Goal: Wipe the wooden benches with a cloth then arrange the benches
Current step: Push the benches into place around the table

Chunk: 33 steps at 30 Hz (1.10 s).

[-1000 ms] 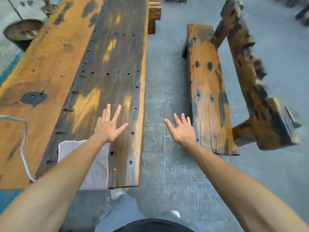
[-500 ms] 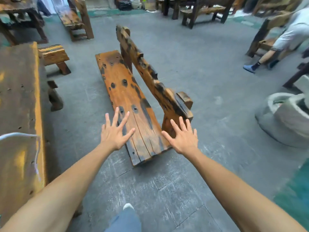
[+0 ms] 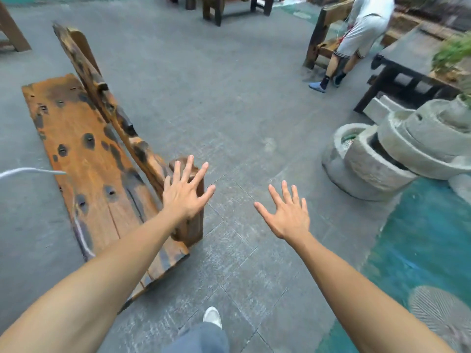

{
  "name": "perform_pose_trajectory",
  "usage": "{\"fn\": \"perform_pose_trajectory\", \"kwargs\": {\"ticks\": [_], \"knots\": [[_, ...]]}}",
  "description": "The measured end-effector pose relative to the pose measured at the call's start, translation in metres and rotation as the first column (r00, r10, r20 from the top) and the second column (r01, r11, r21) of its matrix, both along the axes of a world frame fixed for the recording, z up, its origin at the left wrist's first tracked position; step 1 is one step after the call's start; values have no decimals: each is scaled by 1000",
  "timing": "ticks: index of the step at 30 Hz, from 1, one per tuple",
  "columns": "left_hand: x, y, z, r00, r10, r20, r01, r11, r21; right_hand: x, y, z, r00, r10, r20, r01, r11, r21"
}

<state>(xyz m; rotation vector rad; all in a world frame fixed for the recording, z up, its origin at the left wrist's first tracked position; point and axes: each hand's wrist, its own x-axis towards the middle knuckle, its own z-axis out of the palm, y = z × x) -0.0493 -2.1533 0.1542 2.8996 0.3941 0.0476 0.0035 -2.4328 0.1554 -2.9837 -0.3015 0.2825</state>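
An orange and black wooden bench (image 3: 84,159) with a plank backrest stands on the grey floor at the left. My left hand (image 3: 184,192) is spread open over the near end post of its backrest, holding nothing; I cannot tell whether it touches the wood. To its right my right hand (image 3: 286,212) hovers open above the bare floor. No cloth is in view.
Stone millstones (image 3: 397,154) sit at the right beside a teal floor patch (image 3: 418,238). A person (image 3: 356,39) bends over another bench at the far right. A dark bench (image 3: 407,70) and more wooden furniture (image 3: 229,6) stand behind. A white cord (image 3: 30,171) crosses the left edge.
The view has swung right, away from the long table and the cloth on it. Both open hands have moved right along the bench's near end; the right hand is now over floor.
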Motion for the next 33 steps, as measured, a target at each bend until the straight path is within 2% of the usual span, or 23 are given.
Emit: {"fn": "perform_pose_trajectory", "kwargs": {"ticks": [7, 12, 17, 22, 31, 33], "knots": [[156, -51, 6, 995, -84, -59, 87, 996, 38, 141, -54, -3, 991, -107, -81, 111, 992, 58], [272, -63, -8, 992, -44, -119, 51, 997, 55, 266, -77, -20, 994, -76, -80, 81, 995, 62], [369, -86, -25, 970, 117, -212, -118, 993, 9, 392, -87, -31, 991, 9, -136, -3, 999, 50], [445, -91, -23, 939, 244, -244, -271, 959, -83, 511, -71, -23, 974, 108, -197, -102, 994, 42], [592, 5, -43, 838, 449, -309, -493, 867, -78, 738, 37, -38, 939, 271, -213, -257, 962, 94], [607, 25, -43, 806, 484, -341, -532, 845, -59, 765, 52, -36, 929, 288, -234, -275, 957, 86]]}}
